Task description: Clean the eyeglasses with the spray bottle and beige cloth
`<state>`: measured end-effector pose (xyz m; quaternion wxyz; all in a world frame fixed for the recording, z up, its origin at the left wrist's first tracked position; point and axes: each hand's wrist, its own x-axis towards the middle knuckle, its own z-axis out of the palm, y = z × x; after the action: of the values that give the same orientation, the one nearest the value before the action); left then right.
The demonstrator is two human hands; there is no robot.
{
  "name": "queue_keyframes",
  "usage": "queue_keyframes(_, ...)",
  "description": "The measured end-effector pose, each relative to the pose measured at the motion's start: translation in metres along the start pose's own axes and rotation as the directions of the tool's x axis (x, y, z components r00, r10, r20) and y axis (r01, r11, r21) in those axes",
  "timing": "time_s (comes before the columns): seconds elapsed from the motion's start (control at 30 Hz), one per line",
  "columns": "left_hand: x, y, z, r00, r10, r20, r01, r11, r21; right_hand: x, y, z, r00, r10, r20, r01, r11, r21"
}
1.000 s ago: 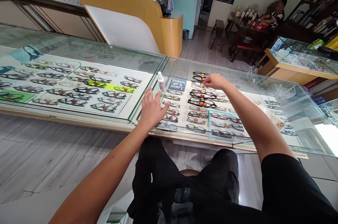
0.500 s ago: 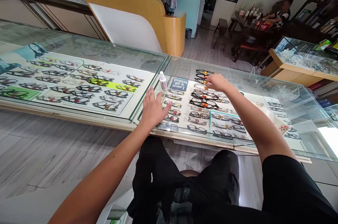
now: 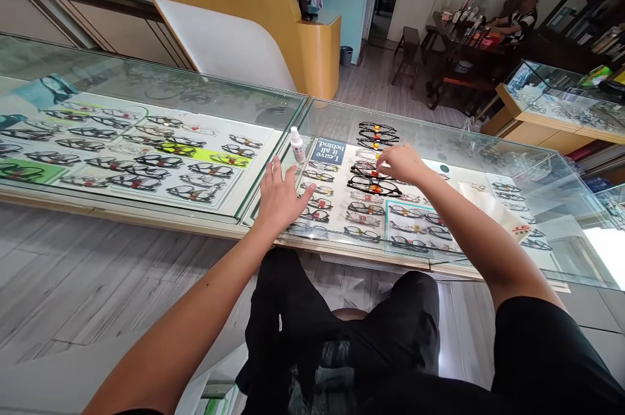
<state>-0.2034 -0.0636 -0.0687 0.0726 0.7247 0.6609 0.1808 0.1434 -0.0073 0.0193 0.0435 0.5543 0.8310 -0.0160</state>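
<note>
My left hand rests flat on the glass countertop, fingers spread, holding nothing. Just beyond its fingertips stands a small white spray bottle. Farther right, my right hand reaches over a column of eyeglasses. Its bent fingers are together at the right side of a dark-framed pair of eyeglasses; the exact grip is partly hidden. Nearer me in that column lies a black pair of eyeglasses. Two more dark pairs, including the farthest eyeglasses, lie beyond the hand, with a clear-framed pair between.
Glass display cases hold rows of eyeglasses. A blue printed card lies inside by the bottle. A white bag is right of my forearm. Beyond stand a yellow counter and a person seated at a dark table.
My right hand has shifted slightly nearer to me along the column of eyeglasses. My left hand stays on the glass. The whole view has moved a little.
</note>
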Motion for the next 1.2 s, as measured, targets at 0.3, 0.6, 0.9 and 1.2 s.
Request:
queue_keyframes(0.3, 0.001, 0.000, 0.002, 1.000, 0.001, -0.018, -0.001, 1.000, 0.008, 0.005, 0.000, 0.001, 0.998, 0.058, -0.017, -0.059, 0.998, -0.022)
queue_keyframes(0.6, 0.001, -0.001, 0.004, 1.000, 0.006, -0.025, -0.006, 1.000, -0.019, -0.038, -0.027, -0.002, 0.998, -0.010, 0.055, 0.007, 0.998, 0.065)
queue_keyframes(0.9, 0.004, -0.002, 0.007, 1.000, 0.010, -0.027, -0.010, 1.000, -0.026, -0.037, -0.029, 0.007, 0.995, 0.100, -0.002, -0.099, 0.995, 0.014)
queue_keyframes(1.2, 0.005, -0.002, 0.008, 0.998, 0.023, -0.056, -0.026, 0.998, -0.050, -0.035, -0.038, 0.012, 0.983, 0.178, -0.040, -0.178, 0.984, 0.010)
